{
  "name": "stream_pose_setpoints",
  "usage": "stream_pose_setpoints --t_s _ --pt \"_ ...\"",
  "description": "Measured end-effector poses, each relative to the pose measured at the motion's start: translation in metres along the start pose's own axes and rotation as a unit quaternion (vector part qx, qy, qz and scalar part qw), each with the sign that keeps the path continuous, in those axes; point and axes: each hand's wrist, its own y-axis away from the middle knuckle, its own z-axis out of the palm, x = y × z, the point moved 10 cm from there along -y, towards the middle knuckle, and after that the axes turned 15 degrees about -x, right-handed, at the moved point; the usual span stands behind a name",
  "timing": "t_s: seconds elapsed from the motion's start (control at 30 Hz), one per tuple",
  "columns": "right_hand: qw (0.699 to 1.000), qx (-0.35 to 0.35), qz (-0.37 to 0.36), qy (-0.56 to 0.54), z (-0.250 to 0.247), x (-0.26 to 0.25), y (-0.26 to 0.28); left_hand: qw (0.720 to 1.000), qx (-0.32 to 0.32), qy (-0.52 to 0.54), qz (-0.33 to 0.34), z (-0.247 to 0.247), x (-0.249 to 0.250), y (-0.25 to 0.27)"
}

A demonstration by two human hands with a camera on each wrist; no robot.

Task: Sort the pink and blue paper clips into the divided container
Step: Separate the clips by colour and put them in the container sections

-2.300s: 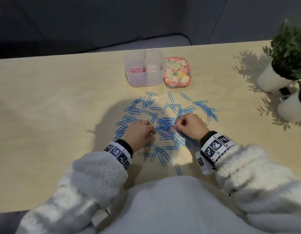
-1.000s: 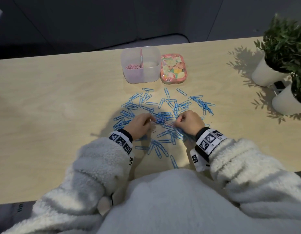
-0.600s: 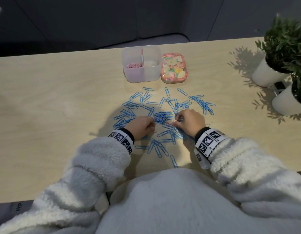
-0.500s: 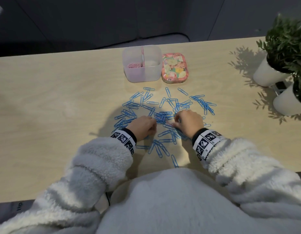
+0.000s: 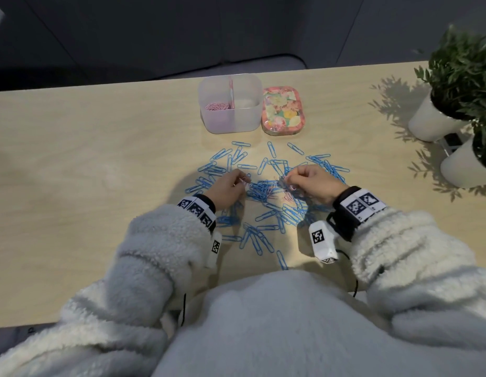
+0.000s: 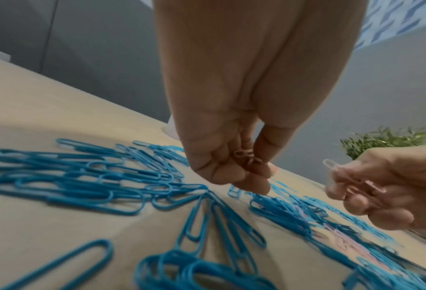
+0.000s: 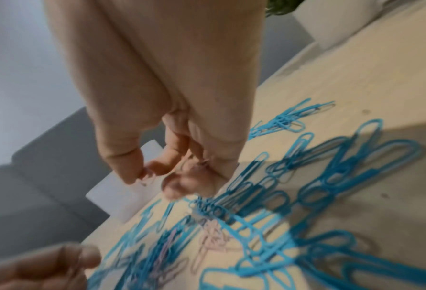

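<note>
Head view | both hands (image 5: 228,190) pinch pink clips (image 6: 246,157) | wristband writing illegible

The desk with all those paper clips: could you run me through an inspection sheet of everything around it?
Surface: pale wooden table, lit from above, hand shadows on it.
Job's things: clear plastic divided container, pink paper clips in its left compartment, right compartment looks empty; blue paper clips scattered near the hands, a few loose pink clips among them.
Clutter: floral rounded tin beside the container; two potted plants in white pots at the right edge.
Grippers: left hand pinches pink clips; right hand pinches pink clips.
Cables: thin black cords hang from the wrist units.
Surroundings: dark grey wall and seat behind the table.
</note>
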Motion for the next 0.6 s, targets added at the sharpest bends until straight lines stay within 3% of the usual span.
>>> stream_pose_setpoints --t_s 0.1,0.17,0.27,0.37,0.43,0.5,0.6 --pt "0.993 -0.035 -0.021 -0.115 0.002 -0.005 -0.003 0.999 0.005 0.002 -0.033 0.001 -0.003 -0.007" --pt "0.984 -0.034 -0.026 -0.175 0.004 -0.003 -0.006 0.996 0.009 -0.075 -0.048 0.003 -0.001 -0.010" --pt "0.979 -0.020 -0.007 -0.204 0.010 0.004 -0.014 0.983 0.018 -0.179 -0.041 0.006 0.002 -0.012" --pt "0.977 -0.016 0.039 -0.208 0.021 0.014 -0.020 0.977 -0.013 -0.209 -0.033 0.009 -0.002 -0.009" --pt "0.990 0.010 0.045 -0.135 0.019 0.018 -0.023 0.976 -0.015 -0.213 -0.032 0.006 -0.004 -0.004" --pt "0.999 0.044 0.024 0.021 0.016 0.012 -0.026 0.976 0.006 -0.218 -0.028 0.001 -0.002 0.000" --pt "0.953 0.098 0.041 0.283 0.019 0.001 -0.025 0.972 0.026 -0.233 -0.007 0.000 0.007 -0.001"
